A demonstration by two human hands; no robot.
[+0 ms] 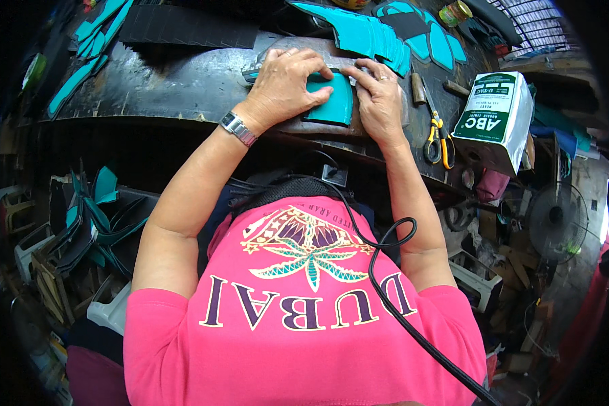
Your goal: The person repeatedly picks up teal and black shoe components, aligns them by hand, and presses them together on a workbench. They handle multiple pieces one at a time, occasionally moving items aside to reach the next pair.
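Both hands, left (pixel 282 86) and right (pixel 380 101), press flat on teal piece (pixel 336 101); uneven pressure could shift it off the table (pixel 169 88) edge.

Cut piece (pixel 333 100) on bench (pixel 169 84) btwn hands, scissors (pixel 438 139) just right, box (pixel 495 118) further right.

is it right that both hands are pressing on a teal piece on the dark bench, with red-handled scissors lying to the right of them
Not quite: in the head view the scissors have yellow handles, not red. The rest holds: the left hand and right hand press on the teal piece on the dark bench.
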